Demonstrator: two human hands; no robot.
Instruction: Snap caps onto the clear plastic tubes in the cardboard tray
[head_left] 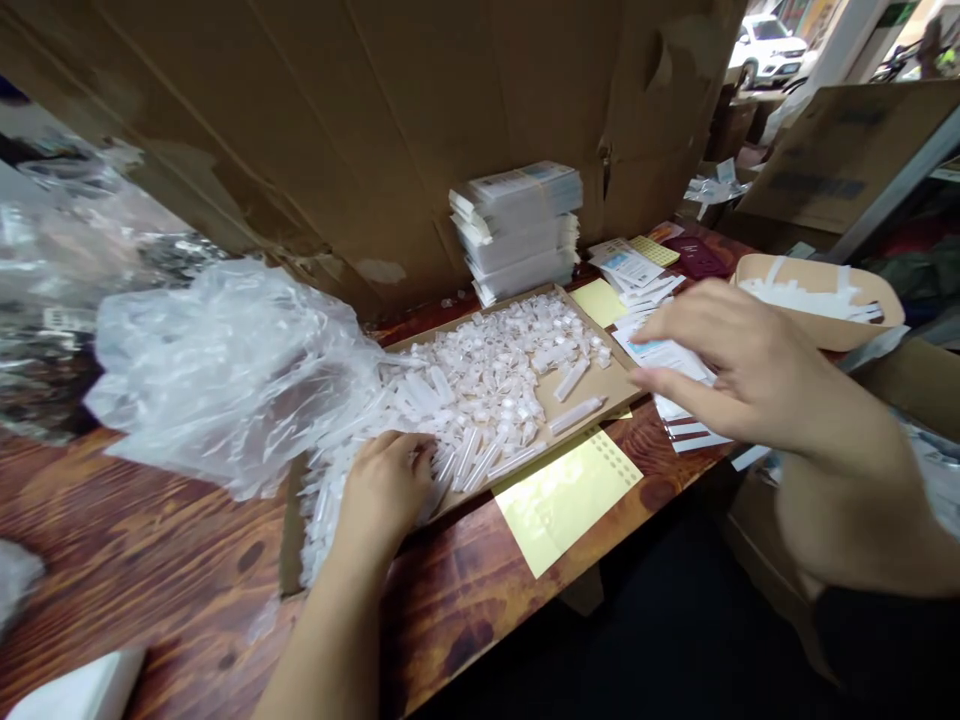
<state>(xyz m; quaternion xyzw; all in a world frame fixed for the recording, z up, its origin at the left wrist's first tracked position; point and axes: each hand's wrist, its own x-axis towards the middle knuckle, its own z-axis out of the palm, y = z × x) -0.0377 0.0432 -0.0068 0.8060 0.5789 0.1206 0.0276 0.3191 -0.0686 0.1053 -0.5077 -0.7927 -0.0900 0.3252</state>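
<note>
Left hand [386, 490] rests curled, fingertips among small clear plastic tubes [480, 400] heaped in a shallow cardboard tray [600, 385], light, slick, best pinched mid-barrel, while right hand [739, 365] hovers open-fingered over flat white printed sachets [667, 355] just right of the tray, crumpled clear plastic bag [232, 370] to the left.

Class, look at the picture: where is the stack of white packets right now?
In the head view, the stack of white packets stands right of centre against the cardboard wall, just behind the far edge of the flat cardboard tray of small clear tubes.
</note>
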